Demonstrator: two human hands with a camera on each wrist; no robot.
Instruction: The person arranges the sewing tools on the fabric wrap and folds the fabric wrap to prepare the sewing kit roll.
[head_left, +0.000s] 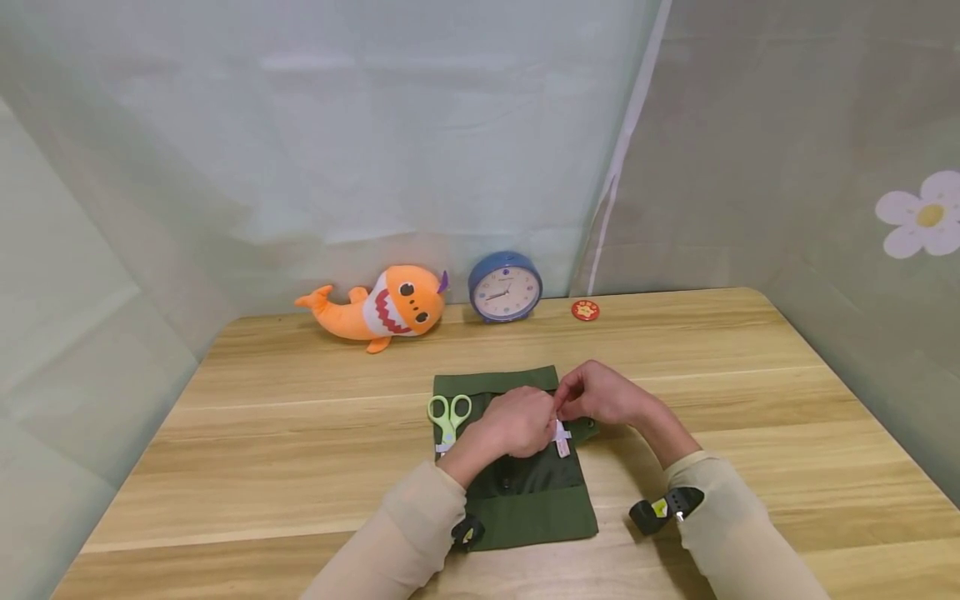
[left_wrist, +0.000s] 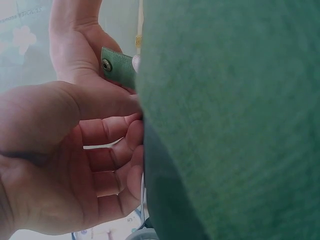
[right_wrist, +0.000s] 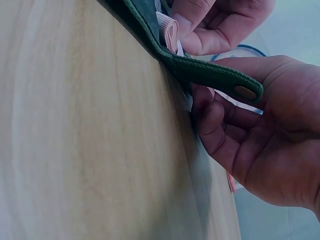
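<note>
A dark green fabric roll pouch lies unfolded on the wooden table. My left hand reaches across it, its thumb and fingers pinching near the upper end of a folded pink-and-white strip. A pale band crosses this strip at the pouch's right side. From the right, my right hand meets the left one at the strip's top, its thumb and fingers pinched together; the exact grip is hidden. A green strap with a metal snap passes in front of my right hand's fingers. Green-handled scissors lie on the pouch's left side under another pale band.
An orange plush shark sits at the table's back, beside a round blue alarm clock. To the clock's right lies a small red disc. Fabric walls stand behind and beside the table.
</note>
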